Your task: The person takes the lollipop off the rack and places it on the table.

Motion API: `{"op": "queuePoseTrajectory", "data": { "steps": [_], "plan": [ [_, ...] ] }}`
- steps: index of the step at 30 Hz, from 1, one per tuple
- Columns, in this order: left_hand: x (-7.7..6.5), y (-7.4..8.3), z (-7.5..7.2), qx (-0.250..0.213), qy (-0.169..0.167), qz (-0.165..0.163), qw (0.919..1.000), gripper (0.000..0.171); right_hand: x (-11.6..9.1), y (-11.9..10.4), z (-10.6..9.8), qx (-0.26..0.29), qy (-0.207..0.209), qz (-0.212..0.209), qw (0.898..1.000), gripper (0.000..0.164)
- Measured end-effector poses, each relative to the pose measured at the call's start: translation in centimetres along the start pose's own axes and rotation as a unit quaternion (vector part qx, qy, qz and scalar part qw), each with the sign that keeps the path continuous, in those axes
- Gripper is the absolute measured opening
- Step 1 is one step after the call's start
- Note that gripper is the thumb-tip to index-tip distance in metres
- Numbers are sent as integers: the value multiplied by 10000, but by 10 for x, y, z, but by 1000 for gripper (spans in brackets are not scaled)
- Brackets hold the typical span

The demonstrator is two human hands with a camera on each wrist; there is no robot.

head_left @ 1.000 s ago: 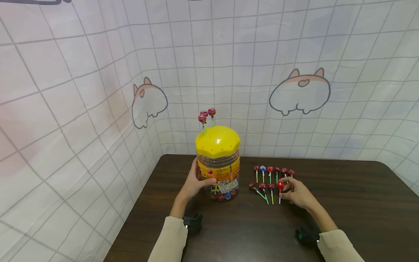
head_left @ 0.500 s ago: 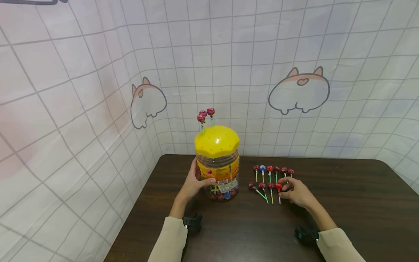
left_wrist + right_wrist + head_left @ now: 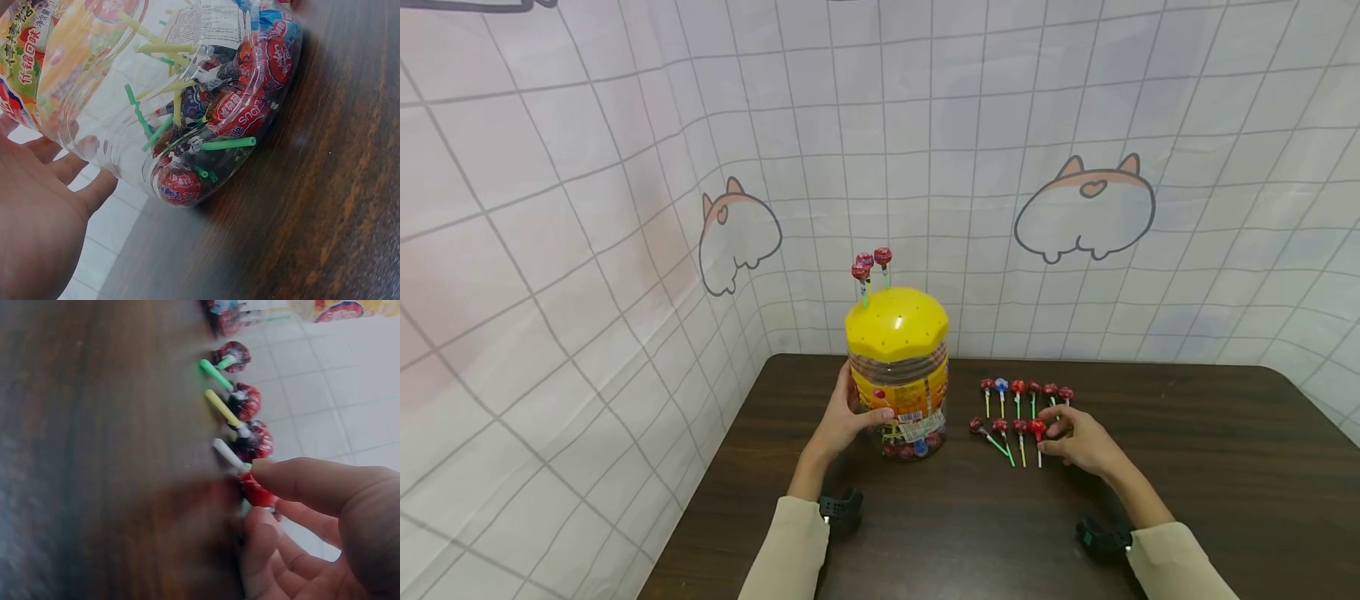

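Observation:
My left hand (image 3: 842,421) grips the side of a clear plastic jar (image 3: 901,392), thumb across its front and fingers round the far side. The jar has a yellow lid (image 3: 898,323) with small holes, and several lollipops (image 3: 244,112) lie in its bottom. Three lollipops (image 3: 882,257) stand upright in the lid. On the table, my right hand (image 3: 1078,442) pinches a red lollipop (image 3: 1037,427) with a white stick between thumb and fingers, at the right end of the front row. In the right wrist view, the thumb covers part of that red lollipop (image 3: 256,490).
Left of the right hand lie three front-row lollipops (image 3: 1020,427), the leftmost slanting. Behind them runs a second row of several lollipops (image 3: 1018,387), one with a blue wrapper (image 3: 1002,386). The dark wooden table (image 3: 970,533) meets a gridded white curtain (image 3: 970,208) at the back.
The red lollipop has shifted slightly left, closer to its front-row neighbour, with the right hand still at it. The left hand and the jar have stayed in place.

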State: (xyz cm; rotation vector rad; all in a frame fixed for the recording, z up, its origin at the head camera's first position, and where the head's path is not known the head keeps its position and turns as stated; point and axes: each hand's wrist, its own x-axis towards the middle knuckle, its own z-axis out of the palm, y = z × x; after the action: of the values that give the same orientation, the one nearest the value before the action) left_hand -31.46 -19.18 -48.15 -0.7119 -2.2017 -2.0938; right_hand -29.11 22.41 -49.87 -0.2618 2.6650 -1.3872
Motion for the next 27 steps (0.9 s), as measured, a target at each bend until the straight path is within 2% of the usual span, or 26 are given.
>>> {"op": "queuePoseTrajectory", "data": {
  "steps": [3, 6, 11, 19, 23, 27],
  "plan": [
    [-1, 1, 0, 11, 0, -15, 10000, 100, -1, -1, -4, 54, -70, -45, 10000, 55],
    [-1, 2, 0, 0, -20, 8, 10000, 101, -3, -6, -11, 163, -155, -262, 9994, 55],
    [-1, 3, 0, -66, -73, 51, 9999, 101, -10, -29, -24, 505, -110, -907, 9945, 52],
    [1, 2, 0, -55, -28, 7, 10000, 102, -22, -93, -26, 1003, 456, -2055, 9724, 37],
    [1, 3, -1, -42, -48, -2, 10000, 102, -17, -135, -21, 990, 564, -2272, 9672, 35],
    [-1, 3, -1, -12, -11, -15, 10000, 102, -1, -178, -14, 682, 673, -2486, 9639, 33]
  ]
}}
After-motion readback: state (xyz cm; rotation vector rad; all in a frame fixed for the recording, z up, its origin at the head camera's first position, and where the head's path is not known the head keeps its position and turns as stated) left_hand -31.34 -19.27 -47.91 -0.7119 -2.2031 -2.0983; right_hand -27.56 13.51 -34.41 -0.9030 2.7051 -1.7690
